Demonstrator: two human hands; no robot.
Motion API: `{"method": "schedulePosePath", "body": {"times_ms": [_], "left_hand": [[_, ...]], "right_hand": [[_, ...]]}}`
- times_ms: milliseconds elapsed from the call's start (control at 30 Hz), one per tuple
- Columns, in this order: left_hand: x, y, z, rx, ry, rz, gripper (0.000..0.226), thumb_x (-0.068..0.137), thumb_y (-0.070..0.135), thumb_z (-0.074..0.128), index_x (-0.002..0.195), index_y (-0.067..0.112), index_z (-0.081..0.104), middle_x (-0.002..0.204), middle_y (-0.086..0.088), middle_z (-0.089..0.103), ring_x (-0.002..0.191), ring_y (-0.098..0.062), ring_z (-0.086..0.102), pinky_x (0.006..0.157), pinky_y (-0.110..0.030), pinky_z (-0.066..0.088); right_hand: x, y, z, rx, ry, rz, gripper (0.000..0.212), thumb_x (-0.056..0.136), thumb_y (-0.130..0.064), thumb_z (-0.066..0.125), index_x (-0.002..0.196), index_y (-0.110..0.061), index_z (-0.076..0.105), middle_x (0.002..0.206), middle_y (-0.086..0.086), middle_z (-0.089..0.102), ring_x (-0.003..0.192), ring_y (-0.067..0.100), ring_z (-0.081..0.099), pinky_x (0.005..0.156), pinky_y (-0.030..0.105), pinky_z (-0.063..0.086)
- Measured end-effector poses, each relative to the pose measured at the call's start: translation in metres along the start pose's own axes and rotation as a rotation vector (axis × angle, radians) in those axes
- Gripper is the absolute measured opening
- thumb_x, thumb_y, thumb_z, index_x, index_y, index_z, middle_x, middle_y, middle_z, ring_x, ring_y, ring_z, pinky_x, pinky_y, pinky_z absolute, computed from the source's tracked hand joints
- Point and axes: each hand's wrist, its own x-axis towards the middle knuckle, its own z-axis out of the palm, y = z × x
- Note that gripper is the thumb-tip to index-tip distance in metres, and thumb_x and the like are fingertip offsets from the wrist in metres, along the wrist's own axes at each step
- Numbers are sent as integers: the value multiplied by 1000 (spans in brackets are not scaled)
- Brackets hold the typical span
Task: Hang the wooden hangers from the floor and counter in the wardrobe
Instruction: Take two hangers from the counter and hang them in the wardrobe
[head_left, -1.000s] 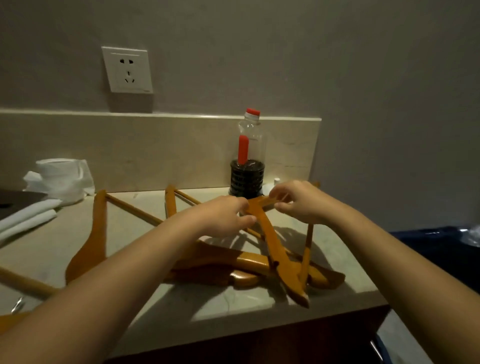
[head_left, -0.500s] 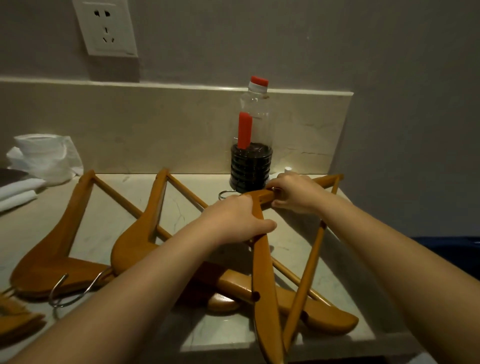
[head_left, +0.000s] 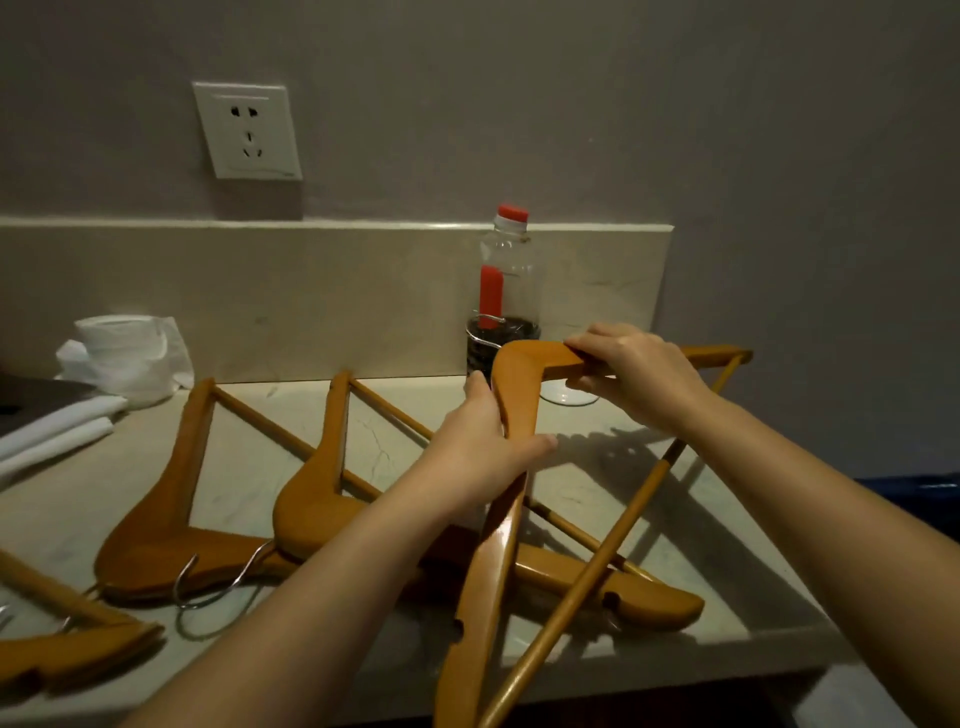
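Wooden hanger (head_left: 498, 561) is up in both hands over the counter (head_left: 395, 447). It is tilted and looks lifted clear of the surface. Left hand (head_left: 483, 452) wraps the near arm of the hanger just below the bend, fingers curled round the wood. Right hand (head_left: 634, 374) pinches the other arm just beside the bend, fingers (head_left: 587, 343) on top and thumb under. Both are clamped on this one hanger.

The bend points away from the person, toward the bottle (head_left: 511, 291). The metal hook (head_left: 488, 315) sticks out past the bend, beyond both palms. One arm runs back toward the camera past the counter's front edge, the other runs off right, and the crossbar joins them. Right hand is nearer the hook.

Likely next: turn it hook-up before carrying it off. Wardrobe not in view. Other hangers (head_left: 156, 519) lie flat on the counter to the left, and one passes under the held one.
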Motion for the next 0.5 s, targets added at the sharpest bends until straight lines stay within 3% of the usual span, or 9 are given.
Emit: {"method": "schedulePosePath", "body": {"times_ms": [67, 133, 200, 300, 400, 500], "left_hand": [[-11, 2, -6, -78, 2, 40, 78, 83, 35, 65, 143, 25, 18, 125, -1, 52, 105, -21, 59, 92, -42, 52], [-27, 1, -15, -211, -22, 62, 73, 83, 29, 66, 141, 29, 21, 124, 0, 56, 106, -20, 61, 92, -40, 52], [-50, 1, -27, -430, -106, 64, 64, 85, 22, 64, 138, 28, 27, 117, -1, 64, 98, -18, 68, 85, -35, 56], [-89, 2, -49, -619, -185, 48, 35, 89, 19, 59, 121, 21, 46, 107, -1, 71, 88, -14, 72, 69, -27, 58], [-126, -7, -75, -583, -99, 111, 25, 90, 21, 57, 114, 21, 51, 98, 1, 72, 74, -9, 72, 55, -19, 52], [-159, -20, -104, -522, 28, 167, 25, 90, 21, 56, 114, 20, 50, 91, 1, 69, 58, -6, 64, 48, -18, 47]], "right_hand": [[-5, -9, -11, -11, 54, 11, 35, 87, -24, 61, 121, -21, 55, 106, 4, 60, 98, 22, 57, 73, 42, 54], [-11, -22, -21, -3, 116, 43, 36, 86, -23, 61, 122, -20, 55, 105, 5, 60, 97, 24, 56, 72, 43, 53], [-16, -41, -32, 16, 188, 63, 35, 86, -25, 62, 120, -20, 56, 103, 5, 60, 95, 25, 55, 71, 42, 51], [-19, -79, -51, 73, 246, 52, 35, 86, -26, 61, 120, -19, 56, 104, 6, 60, 95, 25, 55, 71, 40, 49], [-17, -126, -64, 191, 267, 54, 40, 87, -24, 60, 126, -20, 53, 113, 5, 59, 104, 25, 54, 81, 44, 50], [-17, -176, -74, 343, 238, 87, 51, 89, -19, 56, 138, -23, 40, 131, 4, 51, 122, 22, 45, 103, 43, 41]]}}
